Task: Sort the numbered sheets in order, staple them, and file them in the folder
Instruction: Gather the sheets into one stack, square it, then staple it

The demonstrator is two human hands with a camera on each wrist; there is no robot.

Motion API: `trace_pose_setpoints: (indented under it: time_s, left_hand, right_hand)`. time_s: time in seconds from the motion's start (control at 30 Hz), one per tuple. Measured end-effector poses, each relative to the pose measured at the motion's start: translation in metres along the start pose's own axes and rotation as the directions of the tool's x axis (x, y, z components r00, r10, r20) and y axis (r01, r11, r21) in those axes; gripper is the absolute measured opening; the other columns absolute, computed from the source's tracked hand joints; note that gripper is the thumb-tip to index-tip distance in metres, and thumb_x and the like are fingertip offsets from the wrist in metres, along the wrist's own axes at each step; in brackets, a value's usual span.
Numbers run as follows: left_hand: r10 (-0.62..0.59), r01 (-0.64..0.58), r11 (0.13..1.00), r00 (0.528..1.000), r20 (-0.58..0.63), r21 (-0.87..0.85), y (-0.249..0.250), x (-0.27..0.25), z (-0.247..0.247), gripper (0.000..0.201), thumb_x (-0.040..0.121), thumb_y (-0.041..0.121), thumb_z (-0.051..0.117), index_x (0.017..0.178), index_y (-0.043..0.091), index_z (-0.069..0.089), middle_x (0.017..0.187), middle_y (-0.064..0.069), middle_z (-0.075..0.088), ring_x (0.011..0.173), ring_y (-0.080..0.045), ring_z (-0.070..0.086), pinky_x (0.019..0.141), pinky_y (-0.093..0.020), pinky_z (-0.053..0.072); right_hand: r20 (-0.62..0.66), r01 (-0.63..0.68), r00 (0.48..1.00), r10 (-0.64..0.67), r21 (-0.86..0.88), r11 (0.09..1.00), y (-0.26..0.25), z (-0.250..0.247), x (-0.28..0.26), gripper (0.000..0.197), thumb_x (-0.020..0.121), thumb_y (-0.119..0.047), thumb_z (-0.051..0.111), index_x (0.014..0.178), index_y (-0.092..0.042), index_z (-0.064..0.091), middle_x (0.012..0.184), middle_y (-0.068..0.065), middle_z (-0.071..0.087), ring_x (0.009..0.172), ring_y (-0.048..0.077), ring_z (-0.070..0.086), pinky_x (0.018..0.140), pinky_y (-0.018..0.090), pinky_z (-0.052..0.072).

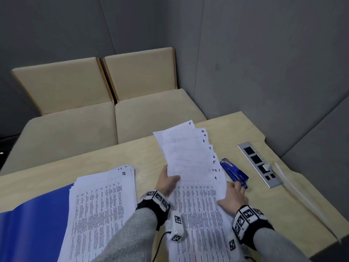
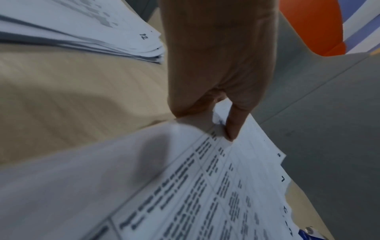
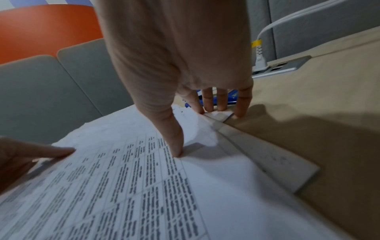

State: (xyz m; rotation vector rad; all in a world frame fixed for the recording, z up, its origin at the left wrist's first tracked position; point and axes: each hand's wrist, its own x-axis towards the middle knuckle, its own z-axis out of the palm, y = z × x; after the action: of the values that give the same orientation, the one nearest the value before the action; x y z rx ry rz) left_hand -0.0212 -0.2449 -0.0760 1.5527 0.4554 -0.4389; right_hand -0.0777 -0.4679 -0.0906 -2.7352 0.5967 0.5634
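- We pinch the fanned sheets (image 1: 190,161) at their left edge with our left hand (image 1: 167,181), thumb on top, so each corner number shows.
- Our right hand (image 1: 233,195) holds nothing: its straight fingers press the fan's right edge flat to the counter (image 1: 217,129).
- The fan reaches toward the counter's far edge; its lower numbers look out of order, we judge.
- The stapler (image 1: 234,172) waits just right of the fan.
- The unsorted pile (image 1: 102,201), 12 on top, lies left, overlapping the blue folder (image 1: 34,229) at the near left.
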Motion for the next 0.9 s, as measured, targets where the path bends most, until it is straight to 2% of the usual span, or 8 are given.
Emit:
trace_pose_setpoints:
  time_s: [0.1,0.2,0.37,0.53,0.6,0.67,0.73,0.9]
  left_hand:
    - [-0.022,0.021,0.999,0.999,-0.049,-0.026,-0.007,0.003,-0.013,0.059,0.083,-0.007,0.056,0.136,0.015,0.039,0.116,-0.024,0.061,0.066,-0.025,0.063,0.060,-0.038,0.058]
    - [-0.092,0.090,0.996,0.991,-0.092,-0.029,-0.016,-0.004,-0.026,0.068,0.084,-0.012,0.051,0.145,0.008,0.030,0.093,-0.016,0.065,0.049,-0.015,0.046,0.036,-0.021,0.038]
    - [-0.154,0.156,0.987,0.987,-0.049,0.039,-0.029,-0.026,-0.048,0.058,0.088,-0.010,0.053,0.142,-0.002,0.034,0.105,-0.026,0.063,0.047,-0.011,0.042,0.031,-0.013,0.034]
    - [-0.218,0.215,0.972,0.976,0.027,0.097,-0.026,-0.054,-0.058,0.013,0.090,-0.006,0.055,0.102,-0.007,0.053,0.042,0.007,0.054,0.029,0.000,0.045,0.032,-0.012,0.034]
    - [-0.246,0.244,0.965,0.969,0.018,0.093,-0.032,-0.053,-0.065,0.020,0.090,0.003,0.061,0.107,-0.007,0.054,0.052,0.002,0.065,0.043,-0.002,0.060,0.046,-0.012,0.047]
    - [-0.249,0.248,0.966,0.969,0.006,0.068,-0.035,-0.053,-0.066,0.057,0.089,0.018,0.066,0.126,-0.018,0.044,0.109,-0.027,0.067,0.103,-0.030,0.067,0.089,-0.032,0.052]
    - [-0.218,0.217,0.976,0.976,0.028,0.031,-0.035,-0.052,-0.066,0.078,0.087,0.026,0.067,0.137,-0.019,0.029,0.139,-0.036,0.039,0.128,-0.047,0.039,0.105,-0.044,0.036]
    - [-0.105,0.105,0.994,0.994,-0.043,0.015,-0.037,-0.051,-0.063,0.040,0.087,-0.003,0.059,0.120,0.001,0.036,0.109,-0.006,0.056,0.085,-0.022,0.056,0.069,-0.028,0.050]
  right_hand:
    - [0.022,0.008,1.000,-0.008,0.034,0.999,-0.004,0.002,-0.001,0.079,0.072,-0.038,0.071,0.138,-0.022,0.032,0.139,0.005,0.029,0.129,0.025,0.031,0.101,0.039,0.038]
    - [-0.043,-0.031,0.998,0.039,0.171,0.985,-0.011,0.002,-0.002,0.066,0.081,-0.033,0.064,0.139,-0.022,0.034,0.141,0.007,0.032,0.130,0.026,0.035,0.102,0.040,0.037]
    - [-0.125,0.053,0.992,-0.002,0.403,0.914,-0.027,-0.012,0.016,0.042,0.094,-0.021,0.049,0.136,-0.012,0.046,0.139,0.009,0.044,0.126,0.028,0.045,0.101,0.040,0.042]
    - [0.117,-0.124,0.991,0.062,0.660,0.740,-0.045,-0.025,0.035,0.048,0.092,-0.018,0.049,0.138,-0.004,0.044,0.141,0.011,0.046,0.130,0.028,0.044,0.106,0.035,0.034]
    - [0.224,-0.193,0.973,0.053,0.670,0.717,-0.051,-0.021,0.039,0.046,0.068,-0.030,0.065,0.107,-0.006,0.063,0.109,0.014,0.063,0.102,0.029,0.060,0.089,0.035,0.043]
    - [0.265,-0.231,0.962,0.067,0.659,0.715,-0.055,-0.012,0.046,0.033,0.045,-0.037,0.063,0.065,-0.011,0.060,0.067,0.010,0.060,0.064,0.025,0.058,0.064,0.032,0.043]
    - [0.259,-0.247,0.960,0.107,0.602,0.759,-0.062,-0.008,0.042,0.027,0.062,-0.034,0.065,0.061,-0.008,0.058,0.068,0.011,0.061,0.067,0.025,0.059,0.060,0.031,0.044]
    - [0.230,-0.207,0.970,0.077,0.621,0.756,-0.062,-0.003,0.032,0.032,0.077,-0.025,0.064,0.098,-0.005,0.053,0.087,0.008,0.060,0.082,0.025,0.058,0.071,0.029,0.046]
